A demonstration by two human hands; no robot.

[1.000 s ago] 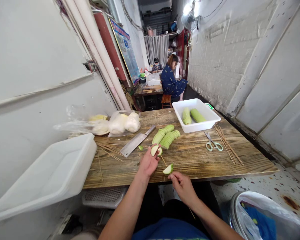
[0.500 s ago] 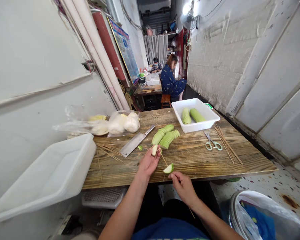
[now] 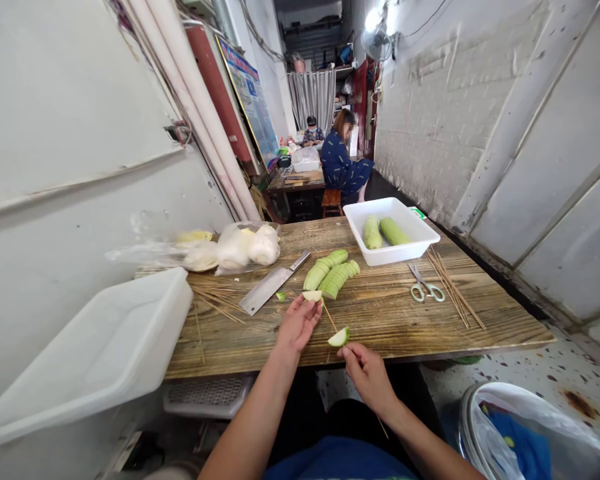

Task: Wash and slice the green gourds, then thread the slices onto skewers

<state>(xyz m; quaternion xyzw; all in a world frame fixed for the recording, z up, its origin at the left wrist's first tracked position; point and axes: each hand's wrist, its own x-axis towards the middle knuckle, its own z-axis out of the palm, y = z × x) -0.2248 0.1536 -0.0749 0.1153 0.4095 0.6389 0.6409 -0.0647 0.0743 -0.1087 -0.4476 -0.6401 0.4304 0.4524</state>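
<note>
Left hand (image 3: 298, 325) pinching 1 slice (image 3: 312, 295), right hand (image 3: 366, 372) gripping skewer (image 3: 329, 315)

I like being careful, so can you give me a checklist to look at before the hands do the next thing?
1. Left hand has a slice: ok, it's in the fingertips.
2. Right hand has the stick: ok.
3. A cut piece is on the stick: ok, near the right hand.
4. Stick's tip clear of the left fingers: cannot tell, the tip isn't clear to see.
5. Knife out of the hands: ok, lying on the table.
6. Scissors out of the hands: ok, also on the table.
</note>
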